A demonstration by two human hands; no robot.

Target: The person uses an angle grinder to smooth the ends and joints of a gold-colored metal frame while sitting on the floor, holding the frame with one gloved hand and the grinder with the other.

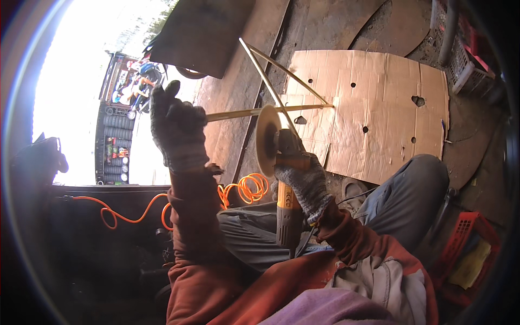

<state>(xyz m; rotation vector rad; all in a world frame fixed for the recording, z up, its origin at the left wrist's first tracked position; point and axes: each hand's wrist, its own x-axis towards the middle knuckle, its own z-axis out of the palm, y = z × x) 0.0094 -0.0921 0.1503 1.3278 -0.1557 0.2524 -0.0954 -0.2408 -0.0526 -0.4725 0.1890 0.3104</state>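
Note:
My left hand [181, 127], in a dark glove, is closed round the left end of a frame of thin, straight, pale bars [265, 81]. The bars cross and meet in a triangle; they look like metal. My right hand [304, 184], in a grey knit glove, grips a yellow-and-black angle grinder [288, 206] by its body. The grinder's round tan disc [267, 141] stands edge-up beside the bars, close to where two of them cross. Whether disc and bar touch, I cannot tell. No sparks show.
A flattened cardboard sheet [379, 130] with several holes lies ahead on the floor. An orange coiled hose [252, 188] runs at the left. A red plastic crate [466, 227] stands at the right, a pale crate [467, 67] farther off. A dark panel [200, 32] stands at the far left.

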